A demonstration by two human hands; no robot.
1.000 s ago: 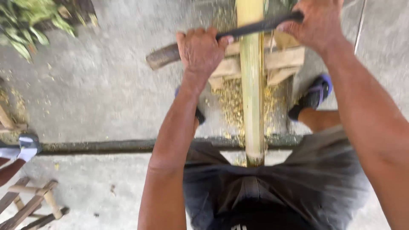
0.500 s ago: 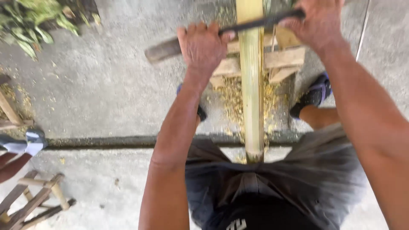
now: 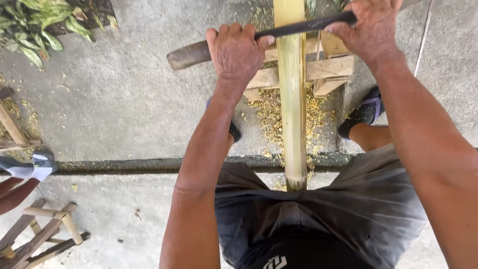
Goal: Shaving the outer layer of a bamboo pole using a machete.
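Bamboo pole (image 3: 293, 99) lies under my long blade (image 3: 298, 27), both my left hand (image 3: 238, 50) and right hand (image 3: 369, 27) still clenched on it, barely shifted since a second ago.

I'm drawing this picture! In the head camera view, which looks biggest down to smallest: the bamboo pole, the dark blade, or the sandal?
1. bamboo pole, longest, running top to middle.
2. dark blade, gripped by both hands, looks shorter.
3. sandal, smallest, though it lies farther away.
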